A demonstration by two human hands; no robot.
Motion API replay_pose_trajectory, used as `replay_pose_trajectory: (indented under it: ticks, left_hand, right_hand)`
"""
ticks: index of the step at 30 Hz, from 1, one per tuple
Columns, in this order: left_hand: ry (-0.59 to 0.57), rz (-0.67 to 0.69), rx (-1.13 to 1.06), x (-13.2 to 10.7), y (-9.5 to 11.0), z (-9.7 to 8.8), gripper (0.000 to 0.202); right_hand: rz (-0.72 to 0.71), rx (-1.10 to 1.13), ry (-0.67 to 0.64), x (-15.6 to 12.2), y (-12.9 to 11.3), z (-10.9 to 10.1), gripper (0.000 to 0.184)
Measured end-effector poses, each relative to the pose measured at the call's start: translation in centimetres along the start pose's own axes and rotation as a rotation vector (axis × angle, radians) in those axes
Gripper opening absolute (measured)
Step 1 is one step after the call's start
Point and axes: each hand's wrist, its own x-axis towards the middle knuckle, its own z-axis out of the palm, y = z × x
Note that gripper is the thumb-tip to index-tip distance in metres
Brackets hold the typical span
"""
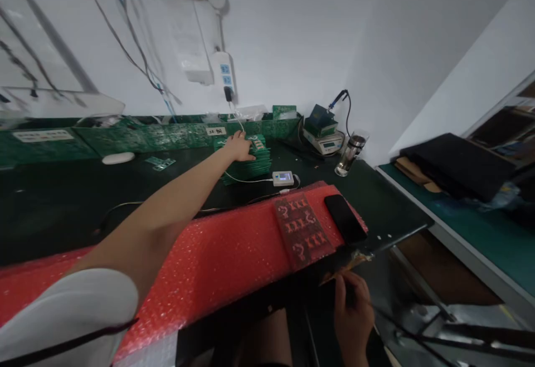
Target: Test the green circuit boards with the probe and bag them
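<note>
My left hand (239, 148) reaches across the bench and rests on a stack of green circuit boards (261, 160), its fingers spread over the near top of the pile. By the bench's front edge, my right hand (354, 311) is closed, pinching a thin, crumpled yellowish strip (351, 262) whose kind I cannot make out. Left of and beyond that hand, a flat reddish-brown panel (301, 227) with pale printed shapes lies on red bubble wrap (234, 244). A black phone (345, 217) lies beside the panel, on the wrap's right end.
Between stack and wrap sits a small white device with a lit screen (283, 178), cabled toward the power strip (224, 74). At the back right stand a scale (326, 143) bearing dark green blocks, a soldering iron (337, 99) and a glass flask (351, 155). A white oval object (118, 158) lies left.
</note>
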Motion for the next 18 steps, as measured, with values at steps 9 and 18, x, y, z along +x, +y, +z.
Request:
replay_pose_trajectory:
  ticks: [9,18]
  left_hand:
    - [0.013,0.113,0.019,1.6,-1.9,1.7,0.06]
    - [0.137,0.198,-0.136,1.4,-3.9,0.5,0.047]
  right_hand:
    - [-0.074,0.056,-0.004,2.2,0.7,1.7,0.013]
    - [-0.1,0.095,-0.038,1.6,-0.1,1.4,0.008]
